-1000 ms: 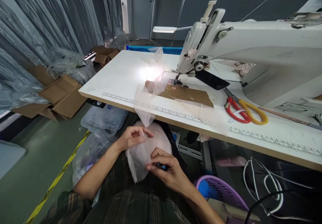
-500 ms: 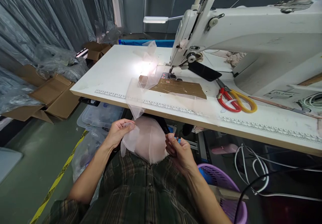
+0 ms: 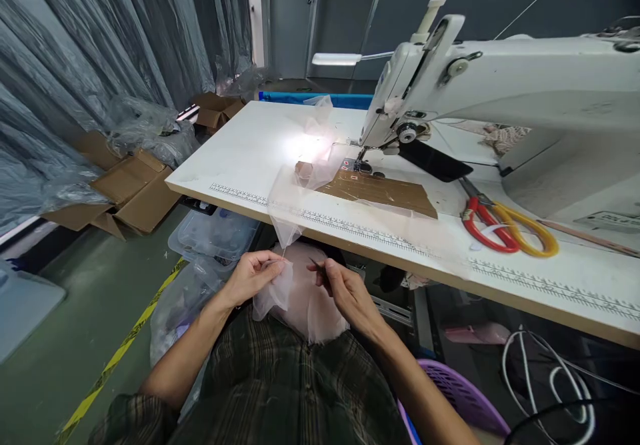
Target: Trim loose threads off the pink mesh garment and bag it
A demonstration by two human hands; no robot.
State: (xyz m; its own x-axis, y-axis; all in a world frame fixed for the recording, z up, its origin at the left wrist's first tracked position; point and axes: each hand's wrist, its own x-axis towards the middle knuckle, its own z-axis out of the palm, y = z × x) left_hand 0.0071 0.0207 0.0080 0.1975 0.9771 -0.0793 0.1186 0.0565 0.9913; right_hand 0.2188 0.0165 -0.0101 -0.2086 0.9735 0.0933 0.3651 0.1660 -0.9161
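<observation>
My left hand (image 3: 253, 277) pinches the edge of a sheer, pale pink fabric piece (image 3: 277, 293) above my lap, just below the table's front edge. My right hand (image 3: 346, 292) is closed around small thread snips (image 3: 317, 264), whose dark pointed tip faces the fabric without touching it; the rest of them is hidden in my fingers. More of the pale fabric (image 3: 325, 317) spreads over my lap. A sheer strip (image 3: 285, 202) hangs from the table down to near my left fingers.
A white sewing machine (image 3: 500, 78) stands on the table (image 3: 235, 145). Under its needle lies a brown plate (image 3: 385, 190). Red-and-yellow scissors (image 3: 505, 225) and a black phone (image 3: 435, 162) lie to the right. Below are a purple basket (image 3: 460, 392) and coiled cables (image 3: 530, 378).
My right hand has moved left, bringing the snips' tip over the fabric towards my left hand. My left hand still pinches the fabric. The whole view has shifted slightly.
</observation>
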